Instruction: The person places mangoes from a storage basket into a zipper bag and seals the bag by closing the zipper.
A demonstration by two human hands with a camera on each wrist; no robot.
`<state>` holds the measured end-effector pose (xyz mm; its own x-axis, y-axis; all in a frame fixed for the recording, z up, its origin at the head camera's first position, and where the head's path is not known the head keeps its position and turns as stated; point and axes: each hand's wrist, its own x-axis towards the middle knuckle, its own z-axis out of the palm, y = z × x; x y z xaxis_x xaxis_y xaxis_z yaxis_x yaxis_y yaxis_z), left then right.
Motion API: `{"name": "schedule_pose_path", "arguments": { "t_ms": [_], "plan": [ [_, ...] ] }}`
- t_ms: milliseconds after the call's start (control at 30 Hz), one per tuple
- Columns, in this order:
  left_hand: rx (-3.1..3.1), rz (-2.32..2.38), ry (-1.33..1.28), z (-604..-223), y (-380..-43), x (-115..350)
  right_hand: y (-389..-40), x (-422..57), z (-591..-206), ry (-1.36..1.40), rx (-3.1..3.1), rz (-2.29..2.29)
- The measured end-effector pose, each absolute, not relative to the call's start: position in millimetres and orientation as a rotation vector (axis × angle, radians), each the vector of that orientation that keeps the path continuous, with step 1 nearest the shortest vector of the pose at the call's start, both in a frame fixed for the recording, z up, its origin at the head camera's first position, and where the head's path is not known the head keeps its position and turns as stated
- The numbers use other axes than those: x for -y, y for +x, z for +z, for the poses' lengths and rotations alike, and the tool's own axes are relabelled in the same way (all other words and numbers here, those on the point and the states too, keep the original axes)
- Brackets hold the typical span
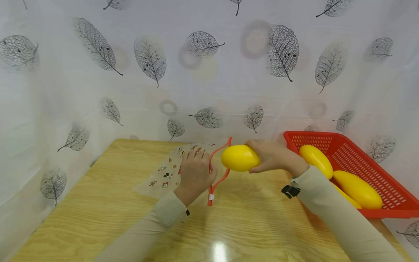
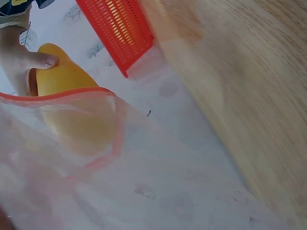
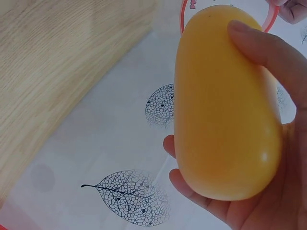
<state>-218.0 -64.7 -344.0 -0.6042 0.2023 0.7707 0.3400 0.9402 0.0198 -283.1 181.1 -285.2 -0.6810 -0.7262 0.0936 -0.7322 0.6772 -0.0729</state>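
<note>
My left hand point(image 1: 196, 176) grips the near edge of a clear zip bag point(image 1: 154, 187) printed with small cartoon figures. The bag's red-edged mouth gapes to the right, and a white slider point(image 1: 211, 197) sits at its lower end. My right hand point(image 1: 273, 156) holds a smooth yellow mango point(image 1: 240, 158), thumb on one side and fingers round the other. The mango point(image 3: 225, 105) is level with the bag's mouth. In the left wrist view its lower part shows through the film point(image 2: 81, 134); whether it is inside, I cannot tell. The left fingertips are mostly hidden.
A red perforated basket point(image 1: 376, 163) stands at the table's right side, with yellow mangoes point(image 1: 356, 189) in it. Behind the wooden table point(image 1: 108, 203) hangs a pale leaf-print sheet point(image 1: 209, 83). My right forearm passes over the basket's near left side.
</note>
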Motion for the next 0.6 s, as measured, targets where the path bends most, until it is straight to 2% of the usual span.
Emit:
{"name": "schedule_pose_path", "arguments": {
  "t_ms": [600],
  "plan": [
    [2.240, -0.214, -0.372, -342.8, -217.6, 63.1, -280.6, -166.9, -288.5, 1.232, 2.893, 0.134]
  ]
}}
